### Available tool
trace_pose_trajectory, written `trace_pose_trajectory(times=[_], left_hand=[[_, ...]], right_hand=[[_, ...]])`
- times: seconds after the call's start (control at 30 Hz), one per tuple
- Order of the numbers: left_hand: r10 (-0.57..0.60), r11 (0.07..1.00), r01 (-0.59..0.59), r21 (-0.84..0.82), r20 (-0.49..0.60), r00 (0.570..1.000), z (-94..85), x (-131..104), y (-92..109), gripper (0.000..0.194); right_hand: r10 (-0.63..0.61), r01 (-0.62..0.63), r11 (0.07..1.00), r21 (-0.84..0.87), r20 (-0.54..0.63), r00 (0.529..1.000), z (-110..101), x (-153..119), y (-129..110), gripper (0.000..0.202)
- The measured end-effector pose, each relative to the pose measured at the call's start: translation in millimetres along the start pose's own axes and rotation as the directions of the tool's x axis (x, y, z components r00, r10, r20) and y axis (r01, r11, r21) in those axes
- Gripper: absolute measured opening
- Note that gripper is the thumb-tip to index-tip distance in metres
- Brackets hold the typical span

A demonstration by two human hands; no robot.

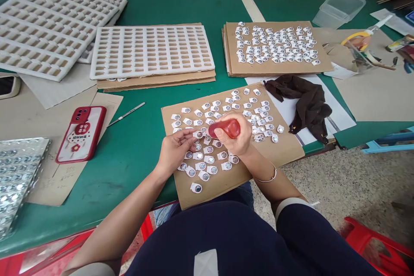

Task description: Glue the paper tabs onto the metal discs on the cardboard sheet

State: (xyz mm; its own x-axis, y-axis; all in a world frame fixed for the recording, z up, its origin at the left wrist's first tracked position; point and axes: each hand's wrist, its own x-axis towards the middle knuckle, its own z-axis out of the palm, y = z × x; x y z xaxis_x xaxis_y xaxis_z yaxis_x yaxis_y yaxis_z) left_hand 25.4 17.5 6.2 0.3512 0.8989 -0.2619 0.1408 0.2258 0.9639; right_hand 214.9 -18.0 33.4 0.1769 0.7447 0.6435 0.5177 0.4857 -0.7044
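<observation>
Bottle (233,128), red, was wrapped by the right hand (242,137) above cardboard (271,148); seemed light, soft, squeezable, best held mid-body. Left hand (176,148) narrowed at a white tag (198,134), grip unclear.

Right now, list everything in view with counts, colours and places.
Table: one, green, throughout
Cardboard sheet: one, brown, table front
Cardboard stacks: two, brown, back
Round pieces: dozens, white and silvery, on cardboard
Bottle: one, red, above cardboard sheet
Grid trays: at least three, white, back left
Phones: two, red-cased and pale-cased, left
Disc sheet: one, silvery, left edge
Thin tool: one, silvery, left
Papers: several, white and brown, both sides
Cloth: one, dark brown, right
Box: one, clear, back right
Scissors-like tool: one, yellow-handled, right
Plastic furniture: several, red and blue, low
Shirt: one, navy, bottom
Left hand: one, at pieces
Right hand: one, gripping bottle
</observation>
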Motion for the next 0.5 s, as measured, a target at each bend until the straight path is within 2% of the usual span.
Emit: trace_pose_trajectory(times=[0.17, 0.27, 0.37, 0.5], left_hand=[[0.003, 1.0, -0.003, 0.028, -0.006, 1.0, 0.7, -1.0, 2.3, 0.035], [-0.001, 0.999, 0.002, 0.033, -0.019, 1.0, 1.3, -1.2, 3.8, 0.034], [-0.023, 1.0, 0.024, 0.008, -0.023, 0.999, 1.9, -0.6, 5.2, 0.035], [-0.052, 0.997, 0.05, -0.058, -0.021, 0.998, 2.7, 0.5, 6.4, 0.039]], right_hand=[[-0.017, 0.017, 0.998, 0.06, 0.003, 1.0, -0.4, 0.0, 0.7, 0.023], [-0.074, 0.073, 0.996, 0.05, 0.02, 0.997, 0.1, -1.0, 2.6, 0.025], [-0.124, 0.124, 0.992, 0.008, 0.018, 0.992, 1.1, -1.8, 4.0, 0.027], [-0.133, 0.133, 0.991, 0.008, 0.003, 0.991, 2.1, -1.4, 3.7, 0.027]])
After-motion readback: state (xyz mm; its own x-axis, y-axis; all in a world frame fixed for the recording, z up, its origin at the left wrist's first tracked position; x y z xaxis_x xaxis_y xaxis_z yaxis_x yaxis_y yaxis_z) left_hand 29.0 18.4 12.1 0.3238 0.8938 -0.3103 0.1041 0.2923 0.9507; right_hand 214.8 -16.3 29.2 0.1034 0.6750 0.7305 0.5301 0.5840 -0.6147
